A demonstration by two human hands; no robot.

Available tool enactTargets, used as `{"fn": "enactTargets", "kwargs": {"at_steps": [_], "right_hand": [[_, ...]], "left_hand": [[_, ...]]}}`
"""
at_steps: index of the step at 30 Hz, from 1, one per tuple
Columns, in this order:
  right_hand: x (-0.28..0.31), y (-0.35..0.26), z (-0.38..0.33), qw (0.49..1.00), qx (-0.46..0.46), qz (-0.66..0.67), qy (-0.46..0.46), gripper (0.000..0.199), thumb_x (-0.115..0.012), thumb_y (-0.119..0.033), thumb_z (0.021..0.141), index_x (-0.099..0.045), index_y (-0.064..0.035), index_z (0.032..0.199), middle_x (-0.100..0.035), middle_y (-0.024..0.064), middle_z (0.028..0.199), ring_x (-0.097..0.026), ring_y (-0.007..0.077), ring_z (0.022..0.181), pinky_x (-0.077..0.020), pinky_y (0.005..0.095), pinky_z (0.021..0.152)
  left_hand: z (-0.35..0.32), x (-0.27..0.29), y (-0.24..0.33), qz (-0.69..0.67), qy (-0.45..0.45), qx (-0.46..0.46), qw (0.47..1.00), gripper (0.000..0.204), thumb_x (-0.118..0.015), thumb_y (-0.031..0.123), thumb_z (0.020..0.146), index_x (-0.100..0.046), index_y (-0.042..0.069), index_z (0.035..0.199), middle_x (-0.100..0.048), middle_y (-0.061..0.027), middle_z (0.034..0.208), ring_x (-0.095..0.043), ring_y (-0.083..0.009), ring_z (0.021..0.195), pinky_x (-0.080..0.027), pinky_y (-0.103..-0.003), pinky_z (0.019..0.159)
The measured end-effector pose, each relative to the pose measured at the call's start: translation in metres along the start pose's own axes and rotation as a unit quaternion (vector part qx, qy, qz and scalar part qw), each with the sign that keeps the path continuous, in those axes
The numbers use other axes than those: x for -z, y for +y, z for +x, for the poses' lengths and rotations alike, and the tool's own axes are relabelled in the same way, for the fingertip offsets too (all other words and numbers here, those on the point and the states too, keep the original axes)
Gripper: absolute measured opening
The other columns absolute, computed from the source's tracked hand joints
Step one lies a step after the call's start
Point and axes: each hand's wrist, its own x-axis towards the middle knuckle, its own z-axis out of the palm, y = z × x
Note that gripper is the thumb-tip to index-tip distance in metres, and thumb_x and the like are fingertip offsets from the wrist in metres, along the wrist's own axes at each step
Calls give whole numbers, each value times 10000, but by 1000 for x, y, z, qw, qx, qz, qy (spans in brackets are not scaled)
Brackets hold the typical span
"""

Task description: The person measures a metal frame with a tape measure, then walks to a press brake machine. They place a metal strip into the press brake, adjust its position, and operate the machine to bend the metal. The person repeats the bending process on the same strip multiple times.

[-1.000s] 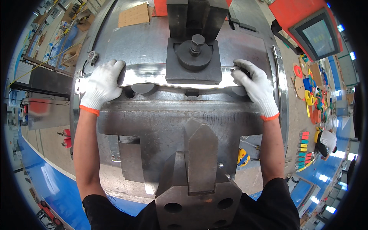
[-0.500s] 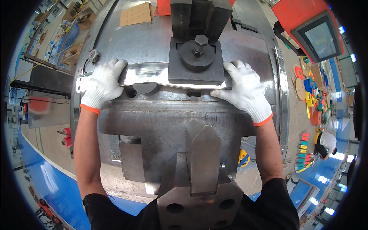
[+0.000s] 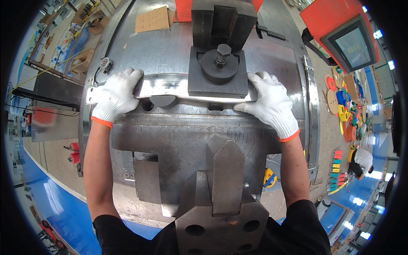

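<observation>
Our right hand in its white orange-cuffed glove [image 3: 272, 98] has moved inward to grasp the long shiny metal strip [image 3: 163, 86] beside the black square metal block [image 3: 218, 89], so, with our white-gloved left hand [image 3: 119, 94] also gripping, we steady the strip, which runs beneath the block, from both sides.

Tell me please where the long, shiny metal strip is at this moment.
In the head view, the strip crosses the upper middle, partly hidden by the dark, square metal block, between the white-gloved left hand and the white-gloved right hand.
</observation>
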Motion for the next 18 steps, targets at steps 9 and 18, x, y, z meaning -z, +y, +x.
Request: {"fn": "enactTargets", "kwargs": {"at_steps": [9,18], "right_hand": [[3,-1,-1,1000,-3,-7,-4,747,-959,-463,641,-712,-115,1255,-699,129,1189,-674,339,1100,-584,441,943],[3,-3,0,1000,-12,-7,-9,752,-960,-465,639,-711,-117,1258,-691,116,1192,-670,338,1106,-585,441,940]], "left_hand": [[1,0,0,-4,-4,1,1000,508,-707,68,768,-642,52,1272,-668,-200,1101,-678,-412,1053,-549,-481,930],[0,-1,-2,-9,16,-13,1000,509,-699,75,766,-638,55,1271,-667,-203,1090,-676,-420,1028,-546,-491,907]]}}
